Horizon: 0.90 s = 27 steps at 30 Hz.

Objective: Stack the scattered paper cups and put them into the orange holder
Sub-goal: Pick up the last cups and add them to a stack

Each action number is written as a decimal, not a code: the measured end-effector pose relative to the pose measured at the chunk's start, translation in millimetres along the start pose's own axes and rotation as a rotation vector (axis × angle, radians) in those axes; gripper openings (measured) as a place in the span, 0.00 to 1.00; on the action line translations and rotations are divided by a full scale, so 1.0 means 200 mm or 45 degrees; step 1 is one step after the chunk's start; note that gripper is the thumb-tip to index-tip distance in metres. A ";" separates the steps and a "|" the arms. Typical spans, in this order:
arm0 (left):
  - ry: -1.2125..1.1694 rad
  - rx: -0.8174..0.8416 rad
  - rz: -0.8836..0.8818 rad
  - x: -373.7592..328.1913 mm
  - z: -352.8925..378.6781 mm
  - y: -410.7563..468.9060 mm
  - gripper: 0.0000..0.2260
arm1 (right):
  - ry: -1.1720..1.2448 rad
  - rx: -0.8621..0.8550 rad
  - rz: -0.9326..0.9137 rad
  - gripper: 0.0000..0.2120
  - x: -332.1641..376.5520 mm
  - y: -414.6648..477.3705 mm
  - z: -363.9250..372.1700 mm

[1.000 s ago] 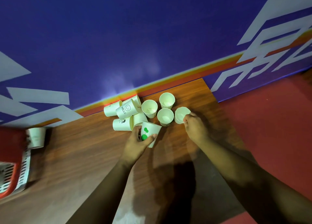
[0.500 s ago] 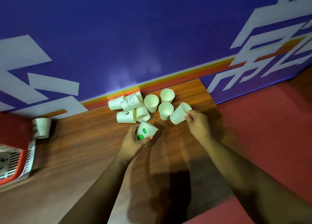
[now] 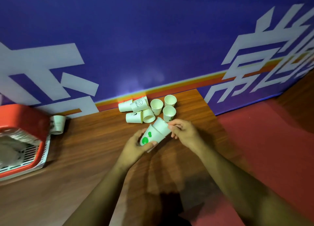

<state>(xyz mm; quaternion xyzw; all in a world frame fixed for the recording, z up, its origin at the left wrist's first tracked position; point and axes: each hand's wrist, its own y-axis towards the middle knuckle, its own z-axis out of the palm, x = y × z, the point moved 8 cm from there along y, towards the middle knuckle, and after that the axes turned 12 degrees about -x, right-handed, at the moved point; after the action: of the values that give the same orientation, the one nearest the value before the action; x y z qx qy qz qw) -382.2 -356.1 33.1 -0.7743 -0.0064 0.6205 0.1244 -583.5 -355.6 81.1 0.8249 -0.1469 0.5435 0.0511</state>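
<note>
While both hands sit mid-frame above the wooden table [image 3: 85, 157], your left hand [image 3: 134, 147] wraps the green-dot cup [image 3: 150, 138]. The thumb lies across its near side and the other fingers curl round the far side, mostly hidden. That cup is tilted and off the table.

Your right hand [image 3: 185, 132] pinches the plain cup [image 3: 162, 126] at its right end. Its fingertips [image 3: 170, 127] are pressed together on the cup, and the remaining fingers are loosely curled below. The plain cup touches and overlaps the green-dot cup's upper end; can't tell whether it's seated inside.

Just above the hands, near the purple wall [image 3: 136, 38], are four cups on their sides [image 3: 134, 117] and three upright cups [image 3: 156, 105], bunched together. A lone cup [image 3: 57, 124] sits at far left, just beside the orange holder [image 3: 25, 116] at the left edge of the frame. The holder's contents are too blurred to read.
</note>
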 end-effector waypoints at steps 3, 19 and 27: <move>-0.043 -0.078 -0.049 0.01 -0.03 -0.01 0.22 | 0.031 0.115 0.080 0.05 0.00 -0.02 0.13; -0.249 -0.519 -0.429 0.21 0.08 0.20 0.15 | -0.733 0.061 -0.236 0.18 -0.43 0.83 0.21; -0.194 -0.560 -0.504 0.28 0.09 0.25 0.17 | -1.022 0.227 -0.429 0.10 -0.59 0.86 0.24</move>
<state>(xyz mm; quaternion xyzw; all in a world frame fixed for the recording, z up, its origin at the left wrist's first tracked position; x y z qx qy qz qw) -394.1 -391.9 -34.9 -0.7176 -0.3007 0.6241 0.0715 -635.8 -509.8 -59.3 0.9841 0.0288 0.1749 0.0067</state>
